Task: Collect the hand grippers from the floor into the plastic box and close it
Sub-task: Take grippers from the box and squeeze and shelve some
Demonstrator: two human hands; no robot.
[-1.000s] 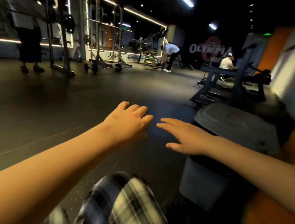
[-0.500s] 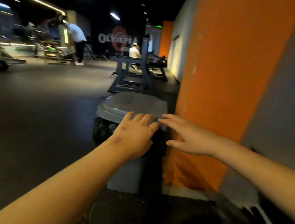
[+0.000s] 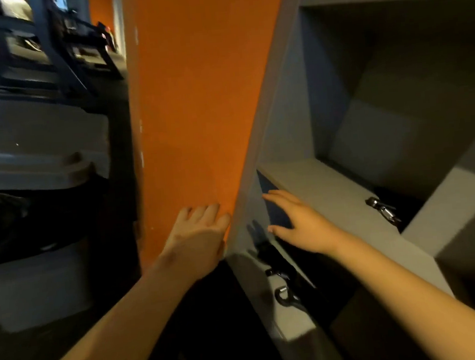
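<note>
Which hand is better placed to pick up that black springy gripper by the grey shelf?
Probably the right hand: it is open and nearer the gripper, on the shelf side. The left hand is in front of the orange wall.

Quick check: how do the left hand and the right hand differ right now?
The left hand is in front of the orange panel, while the right hand is in front of the grey shelf. The left hand's fingers lie close together, while the right hand's fingers are spread with the thumb held apart. Both hands are open and hold nothing.
</note>
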